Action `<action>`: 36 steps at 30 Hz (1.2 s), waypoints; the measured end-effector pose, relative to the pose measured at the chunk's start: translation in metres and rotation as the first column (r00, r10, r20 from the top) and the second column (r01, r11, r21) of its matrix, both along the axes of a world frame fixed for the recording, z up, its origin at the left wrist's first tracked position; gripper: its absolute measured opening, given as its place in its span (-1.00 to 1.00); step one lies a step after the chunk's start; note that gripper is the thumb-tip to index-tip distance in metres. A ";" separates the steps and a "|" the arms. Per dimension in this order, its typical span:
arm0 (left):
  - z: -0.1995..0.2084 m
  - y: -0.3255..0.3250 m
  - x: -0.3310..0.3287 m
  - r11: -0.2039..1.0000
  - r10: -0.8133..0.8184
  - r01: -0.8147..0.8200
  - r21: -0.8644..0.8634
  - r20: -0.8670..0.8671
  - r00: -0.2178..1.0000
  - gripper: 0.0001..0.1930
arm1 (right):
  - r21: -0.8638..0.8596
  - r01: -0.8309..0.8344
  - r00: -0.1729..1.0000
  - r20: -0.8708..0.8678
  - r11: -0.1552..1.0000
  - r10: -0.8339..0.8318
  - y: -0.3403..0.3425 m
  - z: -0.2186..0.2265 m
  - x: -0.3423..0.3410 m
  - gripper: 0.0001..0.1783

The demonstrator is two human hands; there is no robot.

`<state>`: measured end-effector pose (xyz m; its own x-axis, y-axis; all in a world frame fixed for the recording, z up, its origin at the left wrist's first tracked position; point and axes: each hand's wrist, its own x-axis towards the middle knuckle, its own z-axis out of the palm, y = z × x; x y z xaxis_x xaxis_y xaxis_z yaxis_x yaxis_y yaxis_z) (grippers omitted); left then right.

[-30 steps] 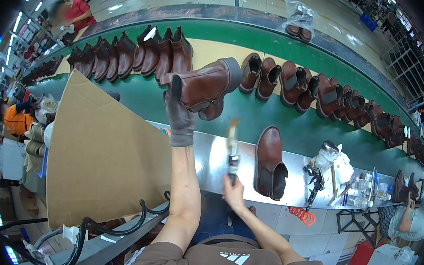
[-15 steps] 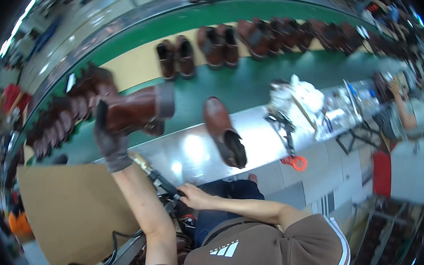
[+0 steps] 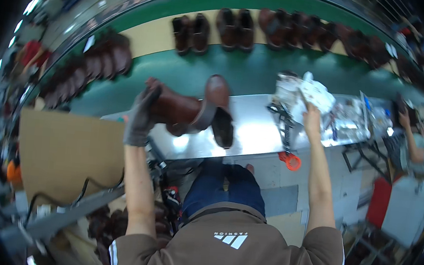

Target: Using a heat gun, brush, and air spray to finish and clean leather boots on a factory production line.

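My left hand (image 3: 141,117), in a grey glove, grips a brown leather boot (image 3: 178,110) by its toe end, with the shaft turned to the right. The boot hangs over the metal worktop (image 3: 253,121). A second brown boot (image 3: 218,90) lies behind it, its dark opening toward me. Bare and stretched forward, my right hand (image 3: 312,120) has its fingers closed at the lower end of a thin brown stick (image 3: 303,97) beside a crumpled white cloth (image 3: 320,95). The fingertips are small and partly hidden.
Brown shoes (image 3: 236,29) line the green-and-cream conveyor, with more shoes (image 3: 108,58) at left. A cardboard sheet (image 3: 69,155) stands at near left. An orange ring (image 3: 292,162) hangs at the worktop's front edge. Clear plastic items (image 3: 347,116) lie at right, near another person (image 3: 417,145).
My right hand has left the dark hose-like tool at the worktop's near edge and reached right to the stick. My left hand has carried the boot right, nearer the second boot.
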<state>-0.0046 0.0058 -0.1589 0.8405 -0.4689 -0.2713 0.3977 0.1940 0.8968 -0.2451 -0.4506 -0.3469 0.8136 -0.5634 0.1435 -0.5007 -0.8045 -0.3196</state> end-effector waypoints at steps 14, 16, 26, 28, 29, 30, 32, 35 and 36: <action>-0.038 0.015 -0.039 0.829 0.396 -0.366 -0.424 -0.018 0.918 -0.63 | 0.817 -0.499 0.867 0.477 0.291 0.145 0.281 0.163 0.084 -0.76; -0.038 0.015 -0.042 0.843 0.405 -0.363 -0.398 0.024 0.914 -0.62 | 0.870 -0.433 0.896 0.386 0.235 0.220 0.306 0.169 0.109 -0.70; -0.076 0.023 -0.053 0.667 -0.014 -0.699 0.258 0.942 0.335 -0.59 | 0.760 -0.500 0.855 0.355 0.416 0.379 0.323 0.165 0.155 -0.57; -0.052 0.016 -0.052 0.887 0.387 -0.462 -0.022 0.582 0.715 -0.60 | 0.744 -0.475 0.866 0.299 0.471 0.401 0.322 0.168 0.158 -0.57; -0.047 0.013 -0.052 0.830 0.377 -0.357 -0.428 -0.039 0.925 -0.61 | 0.668 -0.498 0.856 0.277 0.552 0.437 0.321 0.169 0.159 -0.57; -0.047 0.012 -0.053 0.831 0.372 -0.353 -0.431 -0.043 0.927 -0.61 | 0.583 -0.519 0.847 0.251 0.625 0.469 0.320 0.170 0.160 -0.57; -0.048 0.012 -0.055 0.820 0.419 -0.392 -0.417 -0.027 0.907 -0.62 | 0.532 -0.521 0.844 0.201 0.668 0.498 0.318 0.176 0.163 -0.57; -0.059 0.012 -0.058 0.906 0.424 -0.375 -0.198 0.391 0.817 -0.62 | 0.624 -0.505 0.843 0.207 0.596 0.497 0.314 0.179 0.160 -0.57; -0.060 0.010 -0.055 0.907 0.420 -0.366 -0.207 0.394 0.817 -0.62 | 0.744 -0.481 0.849 0.265 0.463 0.457 0.311 0.178 0.160 -0.57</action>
<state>-0.0597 0.0162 -0.2188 0.9794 -0.0790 0.1857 -0.1449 0.3655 0.9195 -0.0852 -0.1393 -0.1686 0.9933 0.0016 -0.1158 -0.1075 -0.3584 -0.9274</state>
